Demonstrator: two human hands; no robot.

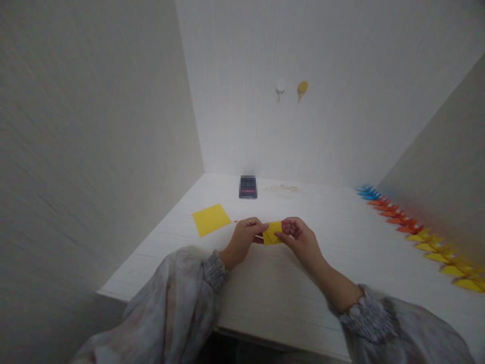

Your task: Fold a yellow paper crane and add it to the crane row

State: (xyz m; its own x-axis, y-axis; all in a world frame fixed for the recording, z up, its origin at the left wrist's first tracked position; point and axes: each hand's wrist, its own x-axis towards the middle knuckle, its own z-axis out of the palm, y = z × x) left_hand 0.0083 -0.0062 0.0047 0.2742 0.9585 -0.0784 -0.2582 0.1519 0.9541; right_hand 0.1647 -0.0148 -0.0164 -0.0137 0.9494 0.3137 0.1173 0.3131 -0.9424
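A small folded piece of yellow paper (pixel 272 233) is held between both hands above the white table, with crease lines on its face. My left hand (pixel 245 237) pinches its left edge, thumb on top. On the other side my right hand (pixel 301 238) grips the right edge between thumb and fingers. Left of my left hand lies a flat sheet of yellow paper (pixel 211 219) on the tabletop. A tiny orange bit (pixel 235 221) sits between that sheet and my left hand, too small to make out.
A row of folded paper figures, blue (pixel 368 192), orange-red (pixel 396 213) and yellow (pixel 441 253), runs along the table's right side. A dark blurred object (pixel 248 187) stands at the back. Two hooks, one white (pixel 280 87) and one yellow (pixel 302 88), are on the back wall. Walls enclose both sides.
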